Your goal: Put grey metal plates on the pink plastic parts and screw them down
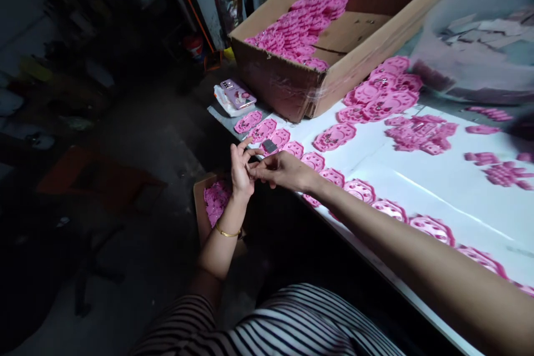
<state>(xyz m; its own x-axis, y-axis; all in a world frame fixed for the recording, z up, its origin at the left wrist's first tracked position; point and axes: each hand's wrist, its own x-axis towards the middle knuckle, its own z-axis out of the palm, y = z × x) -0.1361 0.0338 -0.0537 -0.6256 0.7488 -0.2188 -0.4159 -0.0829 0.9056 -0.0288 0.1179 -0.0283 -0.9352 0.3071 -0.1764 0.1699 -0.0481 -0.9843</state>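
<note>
My left hand point(241, 171): fingers spread, palm open. My right hand point(280, 171): fingertips pinched at that palm; cannot tell what, if anything, they grip. Just beyond both: dark square point(270, 146) on a pink piece point(281, 136). Farther off: cardboard box point(277, 80).

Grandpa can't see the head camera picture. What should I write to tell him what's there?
A person's bare left hand and bare right hand meet beside a white tabletop, where flat pink scalloped pieces lie in a row along the edge. Beyond, an open brown cardboard box holds a heap of more pink pieces, with a purple phone near it.
</note>
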